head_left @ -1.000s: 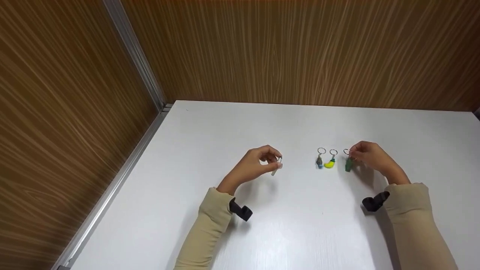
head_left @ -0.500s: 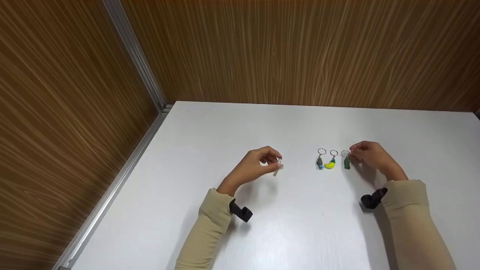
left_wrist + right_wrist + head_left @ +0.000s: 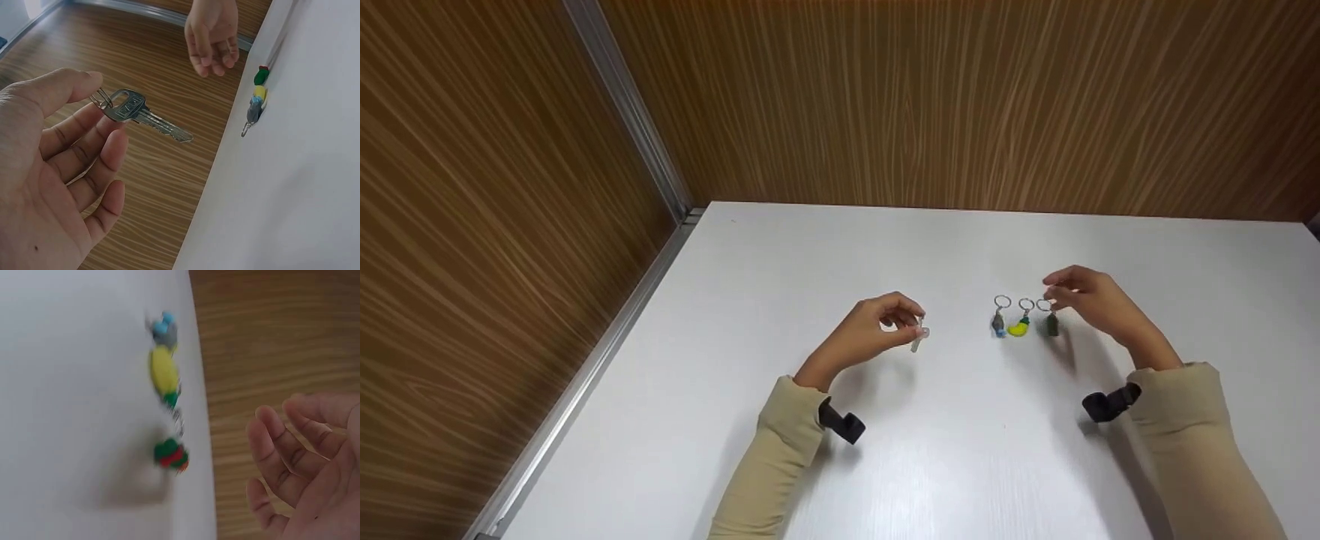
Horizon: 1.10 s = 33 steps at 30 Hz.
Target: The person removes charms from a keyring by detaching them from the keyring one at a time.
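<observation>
A silver key [image 3: 132, 106] hangs by its small ring from my left hand [image 3: 859, 330], which pinches that ring between thumb and forefinger above the table. Three keychains lie in a row on the white tabletop, their rings pointing away from me. At the row's left is a grey charm with blue [image 3: 998, 322]; a curved yellow charm with a green top [image 3: 1020, 328] is in the middle. The green charm [image 3: 1051, 325] on the right shows red in the right wrist view. Just above its ring is my right hand [image 3: 1091, 300], fingers loosely bent and holding nothing in the right wrist view.
The white table [image 3: 780, 255] meets a wood-grain panel [image 3: 930, 105] at the back. Another wood-grain panel [image 3: 495, 225] with a metal edge rises at the left. Black camera mounts [image 3: 844, 427] sit at both cuffs.
My right hand has let go of the green keychain and lifted slightly up and left. That keychain now lies nearer the yellow one. The left hand with the key has barely moved.
</observation>
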Each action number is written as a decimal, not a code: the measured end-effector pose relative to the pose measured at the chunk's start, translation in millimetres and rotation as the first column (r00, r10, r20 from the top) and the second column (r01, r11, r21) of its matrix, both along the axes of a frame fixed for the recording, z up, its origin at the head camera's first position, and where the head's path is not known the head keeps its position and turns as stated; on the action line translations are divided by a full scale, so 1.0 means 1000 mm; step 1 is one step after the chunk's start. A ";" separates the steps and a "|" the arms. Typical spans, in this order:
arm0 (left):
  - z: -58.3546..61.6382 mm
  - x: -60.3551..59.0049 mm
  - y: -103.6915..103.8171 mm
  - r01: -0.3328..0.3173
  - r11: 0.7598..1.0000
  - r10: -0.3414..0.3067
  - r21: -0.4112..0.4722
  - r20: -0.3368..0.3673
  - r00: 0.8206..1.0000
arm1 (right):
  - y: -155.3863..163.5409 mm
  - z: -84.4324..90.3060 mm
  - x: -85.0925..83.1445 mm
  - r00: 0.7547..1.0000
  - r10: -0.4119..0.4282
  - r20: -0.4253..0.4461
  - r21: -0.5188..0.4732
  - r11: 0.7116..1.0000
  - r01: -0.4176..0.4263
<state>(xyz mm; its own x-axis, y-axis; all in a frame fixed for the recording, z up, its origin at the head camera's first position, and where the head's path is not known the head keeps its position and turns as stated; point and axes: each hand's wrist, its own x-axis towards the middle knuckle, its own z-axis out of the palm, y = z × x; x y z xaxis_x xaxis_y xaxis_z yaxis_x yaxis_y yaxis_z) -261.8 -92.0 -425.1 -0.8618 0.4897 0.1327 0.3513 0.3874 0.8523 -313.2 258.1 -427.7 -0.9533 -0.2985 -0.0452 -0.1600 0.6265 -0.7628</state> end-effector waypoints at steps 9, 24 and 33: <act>-0.001 -0.001 0.004 0.041 0.999 -0.041 0.006 -0.019 0.999 | -0.048 0.017 0.029 0.984 0.167 -0.068 -0.084 0.982 -0.172; -0.024 -0.014 0.022 0.009 0.998 -0.016 0.057 0.118 0.993 | -0.048 0.005 0.049 0.994 0.110 -0.015 -0.217 0.970 -0.111; -0.033 -0.036 0.036 -0.123 0.987 0.130 -0.108 0.064 0.989 | -0.014 0.000 0.061 1.000 -0.002 0.023 -0.167 0.986 0.006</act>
<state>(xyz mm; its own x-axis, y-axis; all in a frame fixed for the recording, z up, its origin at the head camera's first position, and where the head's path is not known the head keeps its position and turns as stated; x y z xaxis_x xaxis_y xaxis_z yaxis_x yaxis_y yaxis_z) -297.8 -55.7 -458.2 -0.9230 0.3841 0.0236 0.2343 0.5124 0.8262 -252.3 243.8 -428.1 -0.9539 -0.2997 -0.0161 -0.1395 0.4903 -0.8603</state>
